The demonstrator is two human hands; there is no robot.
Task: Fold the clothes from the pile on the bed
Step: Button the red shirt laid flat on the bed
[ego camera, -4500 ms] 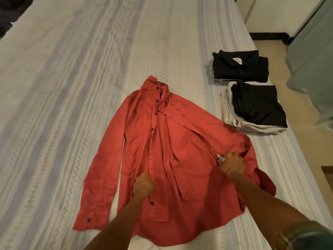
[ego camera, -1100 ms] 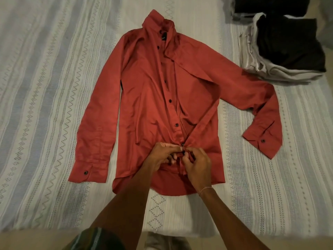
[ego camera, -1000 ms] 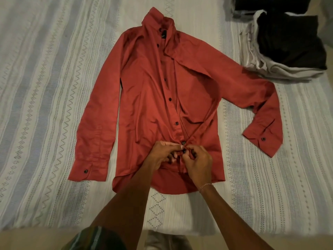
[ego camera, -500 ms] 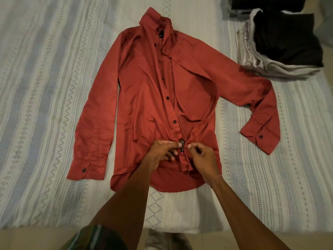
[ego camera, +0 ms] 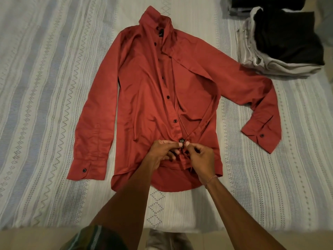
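I had both hands low on the red shirt (ego camera: 144,98), near its hem. My left hand (ego camera: 162,152) pinched the placket edge on the button side, fingers curled, thumb and forefinger meeting at a dark button (ego camera: 181,141). My right hand (ego camera: 200,156) pinched the opposite front edge, just beside the left, thumbs nearly touching. Both were closed on cloth, neither free. My read: I was fastening that low button before folding; I couldn't tell whether it was through the hole.

Risks from here. The front panel on the right-hand side of the pinch was pulled taut in a diagonal ridge running up and away from it, so forcing the button could drag that panel further askew or pop the button back out. Above the pinch the placket gaped open, with several buttons undone, and the collar (ego camera: 153,17) at the far end was rumpled; folding over that would lock creases in. The fabric looked thin and slippery, so a loose pinch could let an edge slide.

Left of the pinch, the left sleeve (ego camera: 93,123) lay straight. The right sleeve (ego camera: 252,98) bent outward, cuff (ego camera: 261,136) well out to the right; it could catch under a fold. Far right, beyond that sleeve, a stack of folded clothes (ego camera: 281,44) sat on the striped bedsheet (ego camera: 45,69), close enough for a swung sleeve to knock.
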